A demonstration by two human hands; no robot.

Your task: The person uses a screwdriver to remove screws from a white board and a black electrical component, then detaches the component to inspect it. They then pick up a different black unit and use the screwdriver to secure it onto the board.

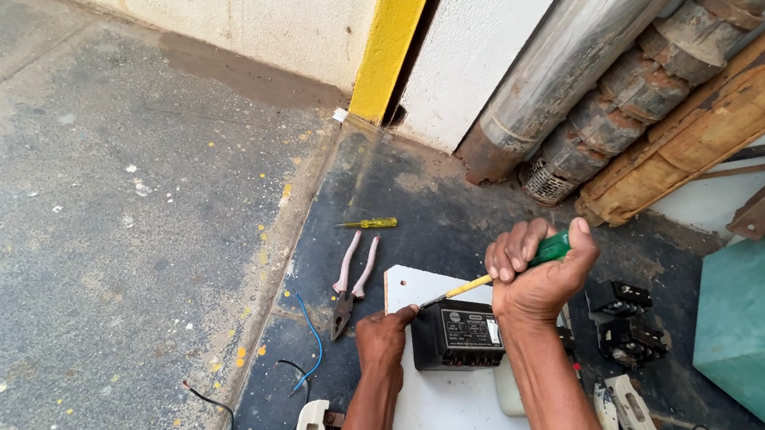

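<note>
My right hand [536, 273] is closed around a screwdriver [487, 280] with a green handle and yellow shaft, its tip touching the top left corner of a black electrical unit [457, 339]. The unit lies on a white board [439, 414] on the floor. My left hand [384, 337] presses against the unit's left side and holds it steady.
Pink-handled pliers [351, 282] and a small yellow screwdriver [369, 224] lie on the floor to the left. Blue and black wire pieces [311, 352] lie nearby. Black switch parts [627, 321], white fittings [633, 408] and a green metal box [755, 331] sit at right. Pipes [597, 86] lean on the wall.
</note>
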